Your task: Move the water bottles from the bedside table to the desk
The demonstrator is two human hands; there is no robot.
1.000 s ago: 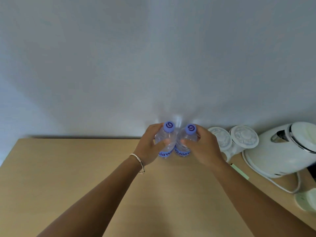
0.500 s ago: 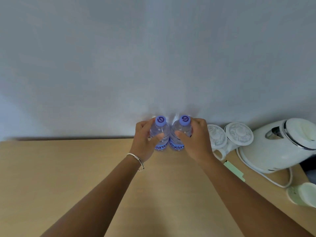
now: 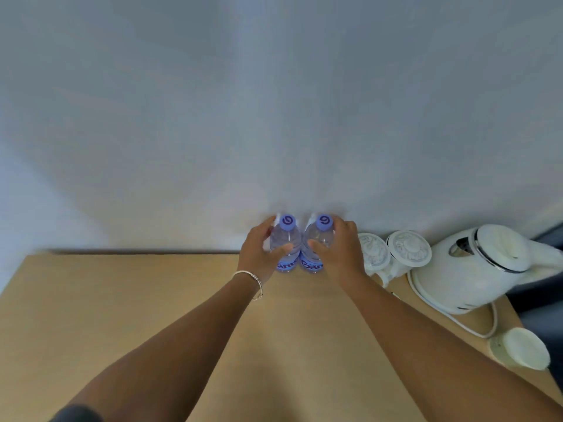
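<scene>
1. Shifted slightly farther toward the wall since the earlier frame: both bottles, now upright at the back edge of the worktop (image 3: 152,315).
2. Left hand (image 3: 259,254) curled round the left bottle (image 3: 285,242); silver bangle (image 3: 253,278) at the wrist.
3. Right hand (image 3: 338,254) wrapped round the right bottle (image 3: 318,239), touching its twin.
4. Just right of the bottles: two white cups (image 3: 393,254), then a white kettle (image 3: 475,269) with cord.

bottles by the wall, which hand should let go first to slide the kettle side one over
Right. The right hand grips the right bottle, the one nearer the lidded cups and kettle. The left hand holds the left bottle, farther from them.
</scene>
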